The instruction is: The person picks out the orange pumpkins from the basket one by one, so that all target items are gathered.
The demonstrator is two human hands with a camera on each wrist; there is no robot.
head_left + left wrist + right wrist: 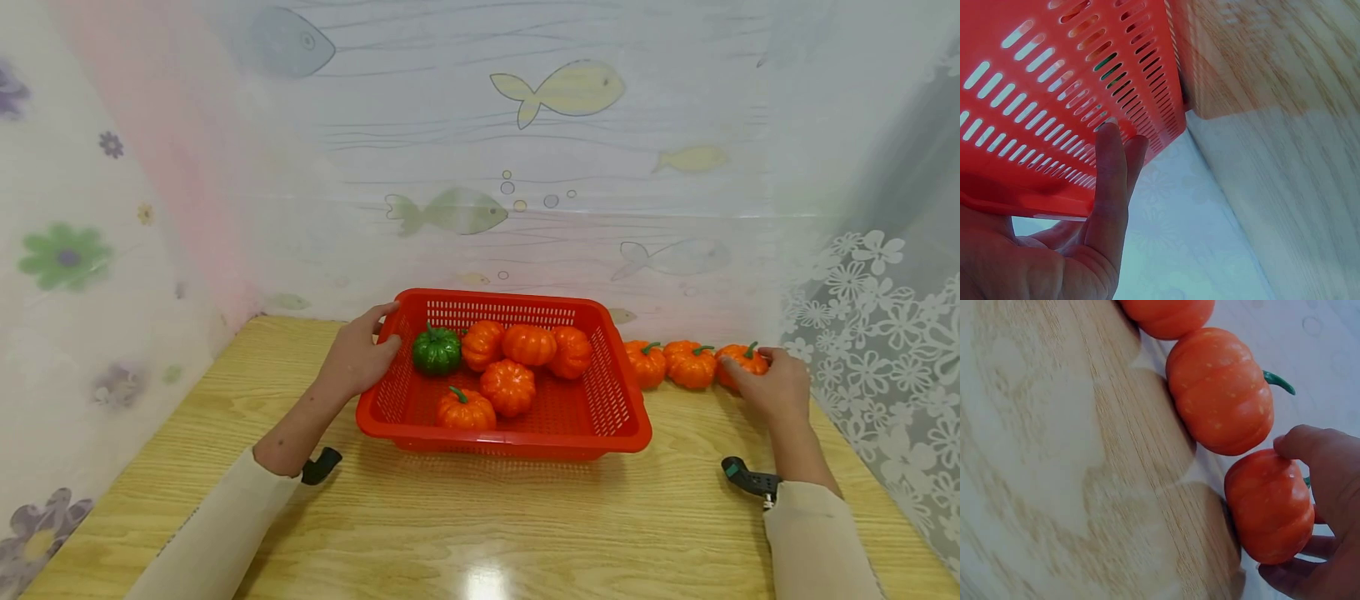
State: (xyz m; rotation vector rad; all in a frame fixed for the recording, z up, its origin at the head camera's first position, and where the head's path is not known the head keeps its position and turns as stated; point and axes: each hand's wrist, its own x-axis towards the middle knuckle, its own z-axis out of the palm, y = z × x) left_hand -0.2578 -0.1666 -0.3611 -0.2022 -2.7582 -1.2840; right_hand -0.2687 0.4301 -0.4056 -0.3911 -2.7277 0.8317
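A red plastic basket (502, 442) with slotted walls holds one green pumpkin (437, 351) and several orange ones, among them a pumpkin (507, 387) near the middle. My left hand (358, 354) holds the basket's left rim; in the left wrist view its fingers (1112, 181) lie along the outer wall. To the right of the basket, three small orange pumpkins stand in a row. My right hand (780, 387) grips the rightmost pumpkin (1269, 506), thumb on one side and fingers round the other. The middle pumpkin (1219, 390) of the row sits right beside it.
The wooden table (420, 525) backs onto a wall covering (450, 150) printed with fish. A flowered covering (67, 258) hangs at the left, and a lace-patterned curtain (885, 308) at the right. Black wrist-worn devices show at both sleeves.
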